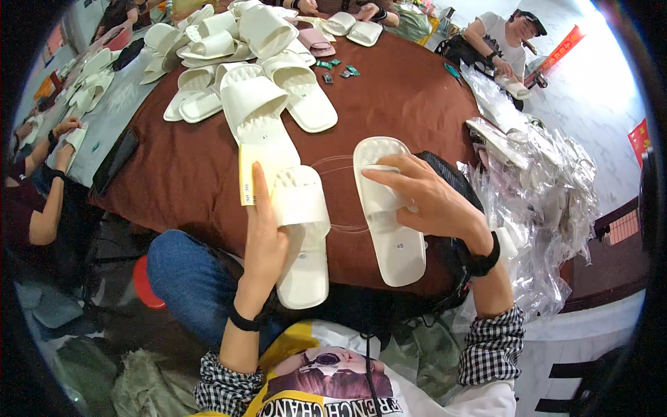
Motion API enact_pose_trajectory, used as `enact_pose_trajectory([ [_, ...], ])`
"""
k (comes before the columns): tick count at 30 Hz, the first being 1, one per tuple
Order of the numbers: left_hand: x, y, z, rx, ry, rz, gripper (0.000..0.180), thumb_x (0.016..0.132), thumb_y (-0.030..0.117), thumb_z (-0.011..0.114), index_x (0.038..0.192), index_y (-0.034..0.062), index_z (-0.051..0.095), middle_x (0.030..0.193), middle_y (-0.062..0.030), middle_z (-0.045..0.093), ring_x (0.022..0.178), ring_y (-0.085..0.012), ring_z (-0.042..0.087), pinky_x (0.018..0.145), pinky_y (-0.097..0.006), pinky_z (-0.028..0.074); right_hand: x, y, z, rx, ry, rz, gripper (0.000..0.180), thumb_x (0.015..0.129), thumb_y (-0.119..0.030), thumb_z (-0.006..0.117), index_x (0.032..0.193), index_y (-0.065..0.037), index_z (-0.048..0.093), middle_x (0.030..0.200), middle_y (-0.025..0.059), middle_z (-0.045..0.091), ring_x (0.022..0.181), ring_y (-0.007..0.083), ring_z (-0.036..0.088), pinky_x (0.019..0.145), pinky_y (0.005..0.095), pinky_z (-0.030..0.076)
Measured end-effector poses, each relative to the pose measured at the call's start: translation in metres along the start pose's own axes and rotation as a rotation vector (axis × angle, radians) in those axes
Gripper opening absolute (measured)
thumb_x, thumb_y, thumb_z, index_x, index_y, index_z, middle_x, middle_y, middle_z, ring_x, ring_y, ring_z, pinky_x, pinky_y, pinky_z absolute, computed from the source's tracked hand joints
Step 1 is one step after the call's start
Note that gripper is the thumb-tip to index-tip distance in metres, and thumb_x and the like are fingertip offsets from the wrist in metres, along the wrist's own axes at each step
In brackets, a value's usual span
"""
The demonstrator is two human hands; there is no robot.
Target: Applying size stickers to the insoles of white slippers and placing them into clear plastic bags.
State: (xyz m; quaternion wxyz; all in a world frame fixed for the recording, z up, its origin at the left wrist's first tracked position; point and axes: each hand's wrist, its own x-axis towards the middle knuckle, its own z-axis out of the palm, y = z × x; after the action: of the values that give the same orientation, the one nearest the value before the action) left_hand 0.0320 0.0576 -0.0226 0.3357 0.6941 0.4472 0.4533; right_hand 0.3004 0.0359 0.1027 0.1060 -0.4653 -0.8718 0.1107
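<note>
Two white slippers are held side by side above the near edge of the brown-covered table. My left hand [264,233] grips the left slipper [303,267] along its outer edge, its index finger stretched up against a yellow card-like piece [246,182]. Part of this hand's grip is hidden. My right hand [441,201] is closed over the strap and outer side of the right slipper [401,254], fingers lying across its top. Thin clear strands [340,228] loop between the two slippers, passing near both straps.
A pile of white slippers [253,97] covers the table [174,167] ahead. Small green packets [352,71] and a pink slipper [316,42] lie near it. Clear plastic bags [535,181] heap at the right. Other people [504,48] sit around, some handling slippers.
</note>
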Motion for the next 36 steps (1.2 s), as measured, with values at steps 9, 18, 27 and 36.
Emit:
enact_pose_trajectory([
  [9,0.005,0.007,0.003,0.053,0.035,-0.03,0.098,0.072,-0.025,0.037,0.16,0.0038,0.005,0.161,-0.0303,0.014,0.149,-0.0428,0.021,0.122,-0.044,0.022,-0.006,-0.01,0.061,0.03,0.125,0.051,0.053,0.081,-0.008,0.072,0.132,-0.009,0.057,0.141,0.0188,0.05,0.13,0.0391,0.048,0.108,0.0476,0.041],
  [18,0.021,-0.002,0.018,0.063,0.164,0.033,0.101,0.07,-0.024,0.037,0.161,0.0053,0.005,0.162,-0.0294,0.013,0.15,-0.0437,0.019,0.121,-0.044,0.023,-0.051,-0.069,0.08,0.119,0.294,0.336,0.047,0.084,-0.007,0.071,0.13,-0.006,0.058,0.129,0.017,0.057,0.116,0.038,0.056,0.098,0.0442,0.048],
  [27,-0.019,0.016,0.0,0.144,0.094,0.098,0.089,0.081,-0.01,0.05,0.159,-0.0007,0.007,0.16,-0.0314,0.018,0.146,-0.0479,0.026,0.119,-0.047,0.026,-0.052,-0.09,0.132,0.022,0.53,0.438,0.027,0.086,-0.003,0.068,0.113,-0.005,0.068,0.109,0.009,0.063,0.099,0.0294,0.061,0.081,0.0398,0.054],
  [36,-0.064,0.035,-0.004,0.128,0.023,0.097,0.076,0.09,0.002,0.053,0.156,-0.007,0.015,0.158,-0.0299,0.027,0.144,-0.0446,0.034,0.117,-0.045,0.029,-0.037,-0.09,0.132,-0.069,0.561,0.491,0.008,0.084,-0.003,0.069,0.09,-0.006,0.064,0.101,0.0072,0.066,0.092,0.0268,0.064,0.076,0.0374,0.054],
])
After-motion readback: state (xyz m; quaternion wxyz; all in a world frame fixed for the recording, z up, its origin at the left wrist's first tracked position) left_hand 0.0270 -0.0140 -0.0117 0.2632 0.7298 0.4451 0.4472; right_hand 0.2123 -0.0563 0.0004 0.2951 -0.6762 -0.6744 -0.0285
